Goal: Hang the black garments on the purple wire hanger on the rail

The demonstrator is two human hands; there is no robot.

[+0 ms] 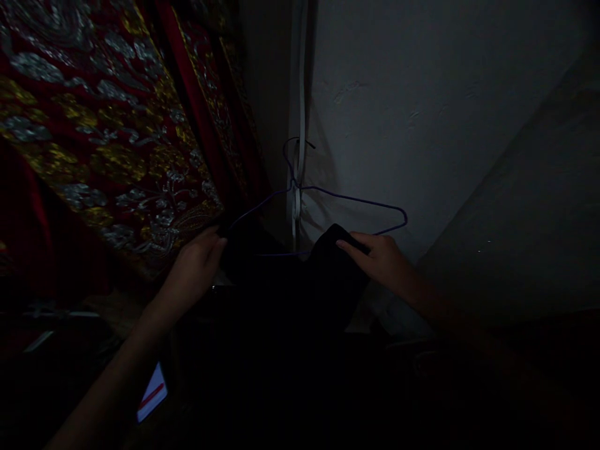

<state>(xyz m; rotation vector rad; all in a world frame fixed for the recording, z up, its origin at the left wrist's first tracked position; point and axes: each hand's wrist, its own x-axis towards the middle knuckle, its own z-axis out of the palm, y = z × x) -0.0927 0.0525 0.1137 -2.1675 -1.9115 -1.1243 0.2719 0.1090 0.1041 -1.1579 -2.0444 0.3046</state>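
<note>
A thin purple wire hanger (356, 199) is in the middle of the head view, its hook beside a pale vertical cord. A black garment (300, 300) hangs below it; its kind is lost in the dark. On the left, the cloth covers the hanger's end, and my left hand (199, 253) pinches the garment there. My right hand (375, 253) grips the garment's other upper edge between thumb and fingers, near the bare right end of the hanger. The garment's lower part melts into the shadow.
Red fabric with gold and silver sequin patterns (117, 125) hangs at the left. A pale wall (398, 112) stands behind, with a white cord (302, 81) running down it. A lit bluish-white screen or panel (154, 394) shows at the lower left. The scene is very dark.
</note>
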